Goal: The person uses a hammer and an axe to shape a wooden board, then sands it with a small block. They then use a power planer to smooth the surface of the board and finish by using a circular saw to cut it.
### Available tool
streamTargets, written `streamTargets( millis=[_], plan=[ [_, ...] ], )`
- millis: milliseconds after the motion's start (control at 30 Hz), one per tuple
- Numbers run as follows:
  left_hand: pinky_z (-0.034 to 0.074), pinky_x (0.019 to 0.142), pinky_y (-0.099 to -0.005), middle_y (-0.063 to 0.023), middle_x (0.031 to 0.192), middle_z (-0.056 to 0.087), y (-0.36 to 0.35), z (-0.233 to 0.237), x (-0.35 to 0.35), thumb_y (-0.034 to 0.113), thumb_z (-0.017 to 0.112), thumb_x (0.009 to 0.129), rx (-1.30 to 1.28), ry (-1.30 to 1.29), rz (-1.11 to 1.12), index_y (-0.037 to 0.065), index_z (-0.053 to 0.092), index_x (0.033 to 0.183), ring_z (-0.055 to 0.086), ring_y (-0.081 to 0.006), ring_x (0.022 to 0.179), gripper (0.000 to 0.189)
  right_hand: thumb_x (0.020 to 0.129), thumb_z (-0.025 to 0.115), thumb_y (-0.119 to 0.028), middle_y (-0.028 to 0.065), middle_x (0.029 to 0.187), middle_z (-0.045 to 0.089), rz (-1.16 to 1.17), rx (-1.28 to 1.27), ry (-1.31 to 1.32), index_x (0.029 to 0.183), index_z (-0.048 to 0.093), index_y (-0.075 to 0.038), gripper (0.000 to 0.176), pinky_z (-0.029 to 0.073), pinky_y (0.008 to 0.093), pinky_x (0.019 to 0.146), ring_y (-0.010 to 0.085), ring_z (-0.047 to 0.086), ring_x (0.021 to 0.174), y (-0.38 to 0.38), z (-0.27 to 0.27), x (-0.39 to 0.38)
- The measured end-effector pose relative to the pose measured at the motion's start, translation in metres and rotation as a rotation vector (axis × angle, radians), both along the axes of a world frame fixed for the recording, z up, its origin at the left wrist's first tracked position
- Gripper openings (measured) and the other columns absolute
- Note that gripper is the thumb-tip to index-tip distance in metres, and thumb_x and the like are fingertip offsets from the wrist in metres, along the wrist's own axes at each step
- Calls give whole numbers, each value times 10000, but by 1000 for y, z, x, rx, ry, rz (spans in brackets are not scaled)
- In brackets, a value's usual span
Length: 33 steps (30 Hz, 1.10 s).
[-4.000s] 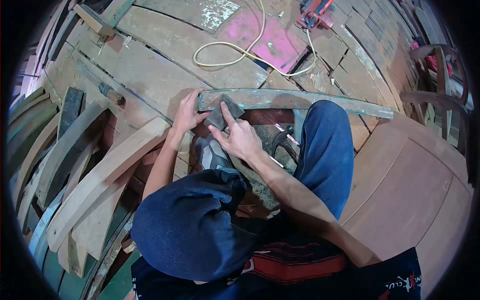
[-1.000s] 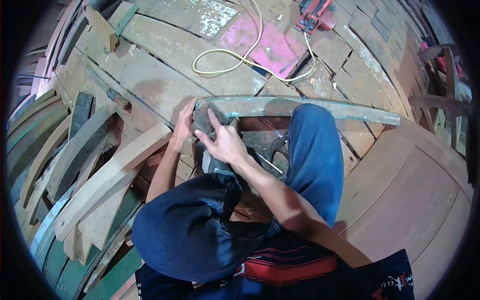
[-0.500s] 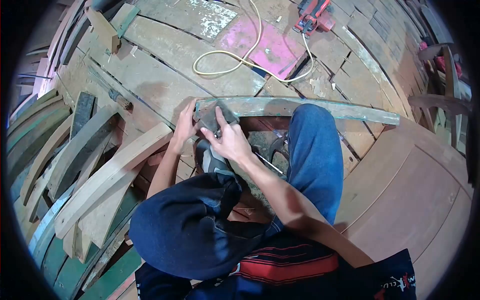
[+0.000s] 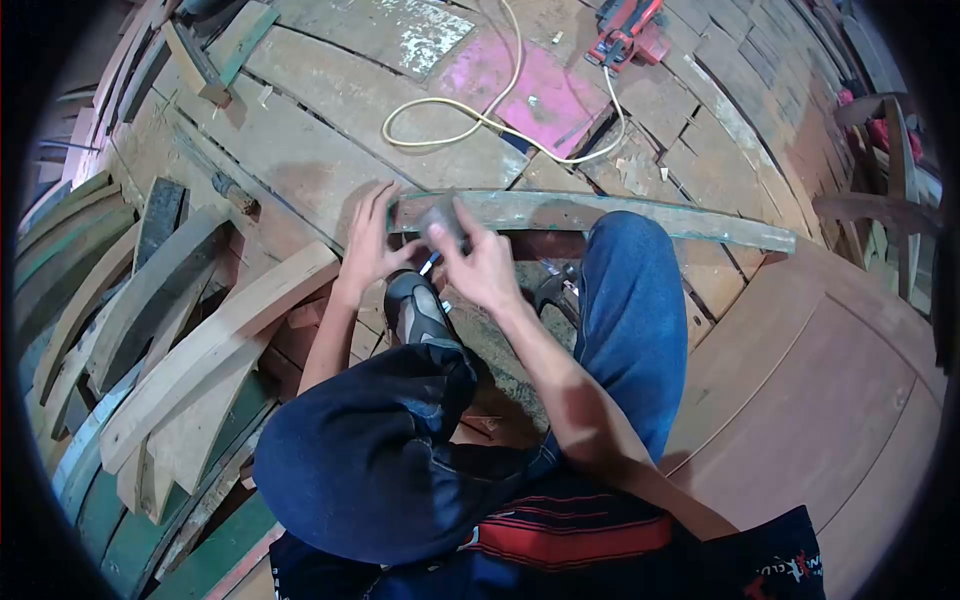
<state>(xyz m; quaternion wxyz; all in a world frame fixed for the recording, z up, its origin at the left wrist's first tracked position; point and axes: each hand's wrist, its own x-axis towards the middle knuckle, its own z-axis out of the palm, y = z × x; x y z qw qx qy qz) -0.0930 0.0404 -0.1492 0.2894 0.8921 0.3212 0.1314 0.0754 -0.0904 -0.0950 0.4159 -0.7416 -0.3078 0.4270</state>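
Observation:
A long curved wooden piece [image 4: 600, 214] with worn greenish edges lies across the floor ahead of my feet. My right hand [image 4: 480, 262] grips a small grey block [image 4: 438, 222] between thumb and fingers, over the left part of that piece. The block is slightly blurred. My left hand [image 4: 372, 245] is open at the piece's left end, fingers stretched forward and thumb out to the right. Below the left thumb shows a thin blue-and-white thing [image 4: 429, 264], just above my shoe [image 4: 415, 305].
Curved timbers [image 4: 220, 350] are piled at my left. A red power tool [image 4: 625, 40] with a pale cord [image 4: 440, 101] lies at the back. A curved wooden panel [image 4: 800, 390] is at my right. Wood offcuts [image 4: 200, 65] lie far left. Gaps run between floor boards.
My left hand's fingers have spread away from the block. My right hand has tilted the block more upright and shifted slightly right, still holding it.

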Motion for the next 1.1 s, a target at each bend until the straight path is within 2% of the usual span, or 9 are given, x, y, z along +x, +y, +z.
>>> streamTargets(
  millis=[33,100,133,367,500,633,800,933,1100],
  plan=[
    [404,1089,-503,-205,1423,489,-8,9,9,225,833,716,103,-10,-2,76,509,1384,457,-430,1322,757,962,587,-472,236,697,675,-75,48,-9,1347,564,39,639,528,392,538,264,676,552,1,-4,8],
    [353,1125,-519,-152,1477,457,-22,2,12,245,808,733,176,71,-94,143,554,1393,416,-396,1366,714,1016,526,-449,84,572,582,-270,11,445,1100,650,17,489,410,325,401,132,527,422,4,9,29],
    [339,1127,-519,-141,1478,459,-30,2,17,236,798,748,220,82,-106,178,575,1382,417,-382,1365,675,1038,431,-528,25,546,467,-381,77,487,766,538,-27,580,283,275,297,111,410,358,9,18,35],
    [283,1117,-494,-100,1497,450,-47,-3,28,242,776,778,396,110,-92,311,622,1346,428,-308,1330,593,1000,450,-620,31,572,466,-575,129,756,875,499,-60,576,335,284,320,108,395,377,2,27,69],
    [298,1093,-495,-87,1485,454,-44,2,27,274,788,780,391,132,-97,322,631,1326,439,-324,1296,570,938,654,-522,55,570,482,-563,56,713,818,510,-13,542,357,307,314,142,438,365,0,21,67],
    [310,1080,-489,-93,1457,477,-40,-1,13,278,778,800,364,107,-41,245,664,1236,432,-340,1289,452,953,669,-399,76,509,512,-446,22,672,794,558,22,464,384,326,309,171,470,327,-3,12,61],
    [318,1109,-450,-179,1367,535,-30,-18,11,249,662,920,89,-144,363,28,589,1282,473,-353,1272,431,956,640,-317,95,514,549,-311,-157,500,686,577,27,442,378,333,304,184,497,329,-13,-6,43],
    [349,1106,-382,-187,1339,571,-31,-40,13,294,488,1048,-372,-276,490,-2,515,1363,518,-300,1276,433,966,628,-286,86,507,523,-332,-141,504,707,563,16,403,364,328,296,170,459,312,-21,-18,32],
    [344,1107,-372,-187,1331,566,-35,-57,15,322,437,1063,-397,-354,567,-8,532,1348,512,-298,1285,446,964,651,-287,60,488,477,-351,-146,585,738,551,8,385,337,334,293,159,417,307,-11,-22,21]
  ],
)
